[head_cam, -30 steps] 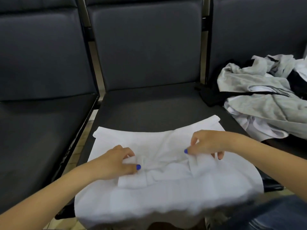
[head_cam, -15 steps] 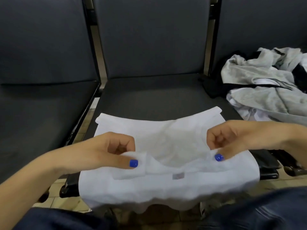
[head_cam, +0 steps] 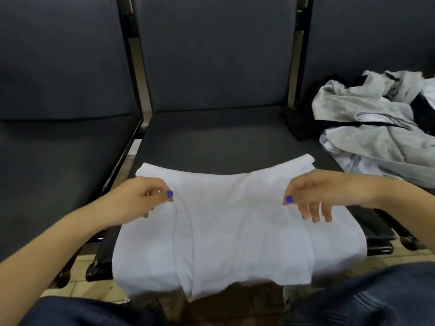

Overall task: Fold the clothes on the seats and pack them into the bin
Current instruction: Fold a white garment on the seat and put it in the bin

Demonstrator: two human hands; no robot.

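The step in hand looks like the first garment's fold: a white garment (head_cam: 235, 222) lies spread across the front half of the middle seat (head_cam: 211, 142), its near edge hanging over the seat's front edge toward the person's lap. The left hand (head_cam: 138, 198) hovers over the garment's left side with thumb and forefinger drawn close together; whether that grip actually pinches cloth I cannot tell, though a thin crease runs down from just under the fingertips. The right hand (head_cam: 313, 196) is over the right side, thumb tucked in and the other fingers hanging loosely down to touch or nearly touch the cloth; its grip seems to hold nothing. A heap of grey, white and black clothes (head_cam: 376, 128) waits on the right-hand seat, unfolded. No bin is in view. The next move probably calls for taking both side edges evenly and bringing them across or forward without dragging the overhang off the seat.
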